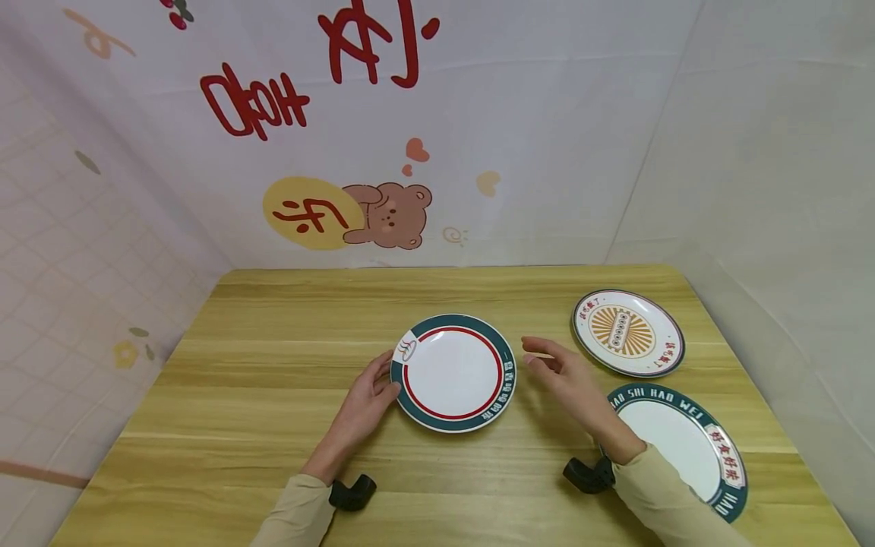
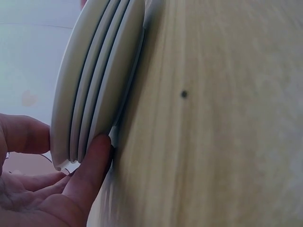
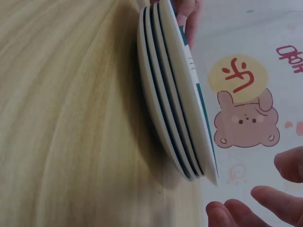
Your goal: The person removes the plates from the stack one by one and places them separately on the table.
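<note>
Your L hand (image 1: 366,398) grips the plate stack (image 1: 453,373) at approx. 9 o'clock, mid table (image 1: 273,365) — your R hand (image 1: 567,376) holds nothing, fingers loose, just off its 3 o'clock edge. Sunburst plate (image 1: 629,333) approx. 2–3 o'clock from stack, green-rim plate (image 1: 673,437) approx. 4 — part hidden.

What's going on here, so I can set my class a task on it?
A person's left hand grips one edge of a stack of plates on the table. The right hand hovers near the opposite edge, not touching it. To the right lie a sunburst plate and, closer in, a green-rimmed plate, partly hidden by the right arm.
</note>
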{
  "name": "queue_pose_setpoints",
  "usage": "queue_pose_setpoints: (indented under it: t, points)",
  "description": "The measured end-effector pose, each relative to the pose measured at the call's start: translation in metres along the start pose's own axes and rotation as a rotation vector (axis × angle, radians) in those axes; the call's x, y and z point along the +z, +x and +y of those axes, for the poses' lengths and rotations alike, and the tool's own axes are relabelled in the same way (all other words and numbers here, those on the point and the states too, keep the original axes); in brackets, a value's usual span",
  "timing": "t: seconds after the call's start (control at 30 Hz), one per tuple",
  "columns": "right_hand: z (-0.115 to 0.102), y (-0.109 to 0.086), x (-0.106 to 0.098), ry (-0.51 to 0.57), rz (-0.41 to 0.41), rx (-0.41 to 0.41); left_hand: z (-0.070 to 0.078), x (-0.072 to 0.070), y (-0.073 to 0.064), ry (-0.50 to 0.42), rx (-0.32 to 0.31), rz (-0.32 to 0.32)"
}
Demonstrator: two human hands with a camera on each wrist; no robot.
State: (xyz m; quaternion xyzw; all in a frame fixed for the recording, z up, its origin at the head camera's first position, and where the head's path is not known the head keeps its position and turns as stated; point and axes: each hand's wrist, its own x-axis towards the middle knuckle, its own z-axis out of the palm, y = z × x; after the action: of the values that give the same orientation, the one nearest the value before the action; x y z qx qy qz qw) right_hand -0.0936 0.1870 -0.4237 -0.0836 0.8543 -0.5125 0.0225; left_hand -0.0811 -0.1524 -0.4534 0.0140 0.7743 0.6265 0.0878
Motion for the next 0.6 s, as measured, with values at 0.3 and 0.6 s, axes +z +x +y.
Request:
queue_pose_setpoints:
  t: [0.3, 0.6]
  points:
    - [0.001, 0.011, 0.013, -0.013, -0.063, 0.08, 0.0, 0.0, 0.0, -0.009, 0.01, -0.014]
    - [0.001, 0.017, 0.022, 0.05, -0.077, 0.148, -0.001, -0.001, 0.0, -0.022, 0.01, -0.015]
